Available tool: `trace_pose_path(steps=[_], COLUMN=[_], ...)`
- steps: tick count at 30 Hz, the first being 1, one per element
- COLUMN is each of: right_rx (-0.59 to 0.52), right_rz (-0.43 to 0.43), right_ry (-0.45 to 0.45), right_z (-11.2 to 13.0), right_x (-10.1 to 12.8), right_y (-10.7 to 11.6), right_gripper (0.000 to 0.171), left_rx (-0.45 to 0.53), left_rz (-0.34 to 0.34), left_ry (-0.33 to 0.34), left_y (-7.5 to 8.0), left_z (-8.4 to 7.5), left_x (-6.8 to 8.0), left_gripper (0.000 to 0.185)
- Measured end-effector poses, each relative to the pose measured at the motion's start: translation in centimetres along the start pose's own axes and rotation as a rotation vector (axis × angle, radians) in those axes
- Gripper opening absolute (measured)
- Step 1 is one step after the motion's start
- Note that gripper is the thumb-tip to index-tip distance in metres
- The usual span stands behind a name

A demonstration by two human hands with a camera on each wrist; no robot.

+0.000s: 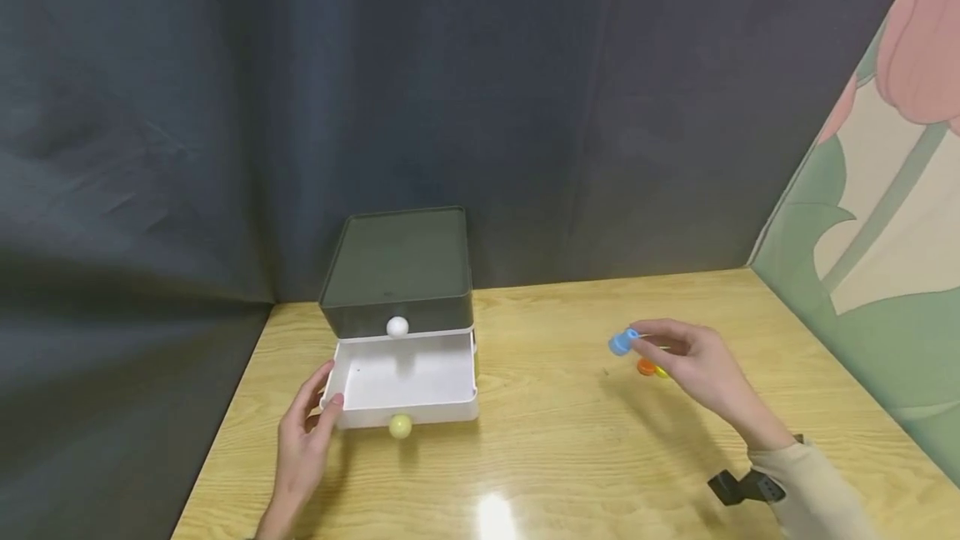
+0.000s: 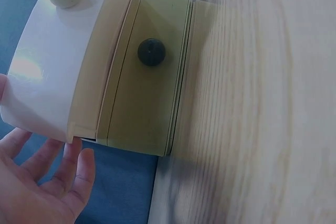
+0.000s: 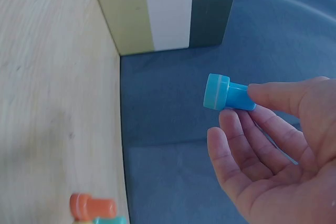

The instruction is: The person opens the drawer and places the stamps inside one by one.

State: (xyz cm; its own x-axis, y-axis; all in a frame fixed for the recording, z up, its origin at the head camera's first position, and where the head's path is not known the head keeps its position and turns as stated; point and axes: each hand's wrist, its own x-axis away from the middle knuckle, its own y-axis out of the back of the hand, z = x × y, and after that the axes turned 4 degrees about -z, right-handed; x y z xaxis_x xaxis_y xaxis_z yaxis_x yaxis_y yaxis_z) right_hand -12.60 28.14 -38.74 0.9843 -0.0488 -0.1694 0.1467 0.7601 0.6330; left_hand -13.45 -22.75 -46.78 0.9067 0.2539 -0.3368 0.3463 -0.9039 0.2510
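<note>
A small cabinet (image 1: pixel 401 269) with a dark top stands on the wooden table (image 1: pixel 570 440). Its white drawer (image 1: pixel 405 377) is pulled out, with a pale yellow knob (image 1: pixel 400 426) on the front. My left hand (image 1: pixel 326 390) lies with straight fingers at the drawer's front left corner, and the thumb touches it. In the left wrist view, the left hand (image 2: pixel 52 166) sits just below the white drawer (image 2: pixel 52 77). My right hand (image 1: pixel 648 342) pinches a blue peg (image 1: pixel 622 342) in the air to the right of the cabinet. The right wrist view shows the blue peg (image 3: pixel 223 94) in the right hand's fingertips (image 3: pixel 257 95).
An orange peg (image 1: pixel 646 367) and a yellow piece (image 1: pixel 662 372) lie on the table under my right hand. The cabinet's upper drawer has a white knob (image 1: pixel 397 327). A dark curtain hangs behind, and a flowered panel (image 1: pixel 885 215) stands at the right edge.
</note>
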Motion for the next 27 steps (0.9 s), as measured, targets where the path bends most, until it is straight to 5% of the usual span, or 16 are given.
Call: trace_pose_path(steps=[27], right_rx=[-0.109], right_rz=[0.154], right_ry=[0.117], right_z=[5.7], right_x=[-2.8], right_y=[-3.4], right_gripper=[0.029], left_rx=[0.016], left_rz=[-0.003], left_ry=[-0.005], left_y=[-0.4], left_z=[-0.2], left_x=[-0.5], left_gripper=[0.046])
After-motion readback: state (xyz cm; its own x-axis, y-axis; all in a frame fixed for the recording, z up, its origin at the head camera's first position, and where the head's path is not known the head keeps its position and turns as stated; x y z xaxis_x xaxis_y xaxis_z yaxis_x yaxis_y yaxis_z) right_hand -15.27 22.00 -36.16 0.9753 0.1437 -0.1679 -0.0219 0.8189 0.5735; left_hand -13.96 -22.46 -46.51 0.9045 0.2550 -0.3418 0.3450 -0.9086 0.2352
